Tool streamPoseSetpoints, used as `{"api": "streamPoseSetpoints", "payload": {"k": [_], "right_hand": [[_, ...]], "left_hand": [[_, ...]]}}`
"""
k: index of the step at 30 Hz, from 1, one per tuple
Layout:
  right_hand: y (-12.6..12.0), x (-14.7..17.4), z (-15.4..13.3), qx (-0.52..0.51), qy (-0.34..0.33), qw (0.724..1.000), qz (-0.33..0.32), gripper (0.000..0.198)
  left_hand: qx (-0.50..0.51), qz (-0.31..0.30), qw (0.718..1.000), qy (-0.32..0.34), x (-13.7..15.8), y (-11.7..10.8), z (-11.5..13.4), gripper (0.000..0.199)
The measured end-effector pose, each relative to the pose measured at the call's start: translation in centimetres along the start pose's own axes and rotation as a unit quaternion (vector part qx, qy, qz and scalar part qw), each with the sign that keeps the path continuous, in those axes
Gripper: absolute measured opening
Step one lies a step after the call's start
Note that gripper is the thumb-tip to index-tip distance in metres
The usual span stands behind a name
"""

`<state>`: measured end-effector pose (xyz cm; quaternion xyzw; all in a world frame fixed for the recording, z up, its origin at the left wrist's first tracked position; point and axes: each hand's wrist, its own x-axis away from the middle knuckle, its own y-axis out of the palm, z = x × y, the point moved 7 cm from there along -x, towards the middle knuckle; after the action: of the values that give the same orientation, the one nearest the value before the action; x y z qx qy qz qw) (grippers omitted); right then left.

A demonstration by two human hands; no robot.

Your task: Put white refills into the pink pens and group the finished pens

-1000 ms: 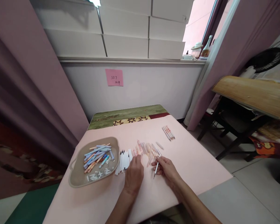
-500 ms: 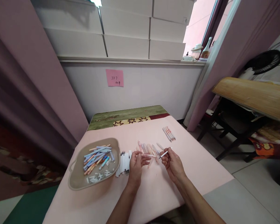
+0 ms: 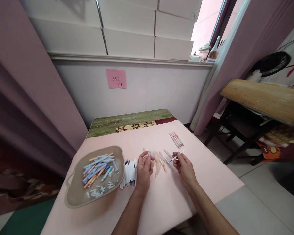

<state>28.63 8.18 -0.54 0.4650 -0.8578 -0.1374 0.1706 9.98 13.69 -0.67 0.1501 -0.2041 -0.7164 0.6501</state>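
Well right of the beige plastic basin (image 3: 74, 183), the right hand (image 3: 185, 168) pinches a dark-tipped white refill (image 3: 183, 151) aslant — probably best gripped lightly and close to the point, so it does not bend — while the left hand (image 3: 144, 169), nearer the basin, curls narrow beside the pale pen barrels (image 3: 158, 170); whether it holds one, I cannot tell

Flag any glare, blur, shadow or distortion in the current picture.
All in the head view: window washed out; curtains slant outward, likely wide-angle distortion; tray throws a soft shadow on the pink tabletop; pen barrels near the left hand look soft.
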Motion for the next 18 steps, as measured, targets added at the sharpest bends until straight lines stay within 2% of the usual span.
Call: {"api": "streamPoseSetpoints", "payload": {"k": [4,6,9,11,13,15,18], "right_hand": [[0.0,-0.4,-0.1,0.028,-0.021,0.999,0.014,0.031],[0.1,-0.6,0.2,0.018,-0.014,1.0,0.02,0.031],[0.4,-0.7,0.4,0.001,-0.005,1.0,0.024,0.032],[0.7,-0.7,-0.2,0.023,-0.029,0.999,0.024,0.032],[1.2,-0.6,-1.6,0.109,-0.085,0.99,0.012,0.029],[2.4,-0.4,-2.8,0.261,-0.148,0.954,-0.022,0.026],[4.6,-0.5,-2.6,0.464,-0.17,0.865,-0.088,0.021]], "left_hand": [[-0.014,-0.032,0.999,0.016,0.3,-0.3,0.1,0.027],[-0.014,-0.046,0.999,0.012,0.5,-0.4,0.2,0.026],[-0.003,-0.032,0.999,0.013,0.5,-0.9,0.4,0.028],[0.008,-0.018,1.0,0.016,0.2,-1.4,0.5,0.026],[0.014,-0.007,1.0,0.013,0.0,-1.9,0.4,0.022],[0.001,-0.006,1.0,0.001,-0.2,-2.1,0.1,0.02],[-0.07,-0.04,0.997,-0.01,0.0,-1.7,-0.4,0.02]]}}
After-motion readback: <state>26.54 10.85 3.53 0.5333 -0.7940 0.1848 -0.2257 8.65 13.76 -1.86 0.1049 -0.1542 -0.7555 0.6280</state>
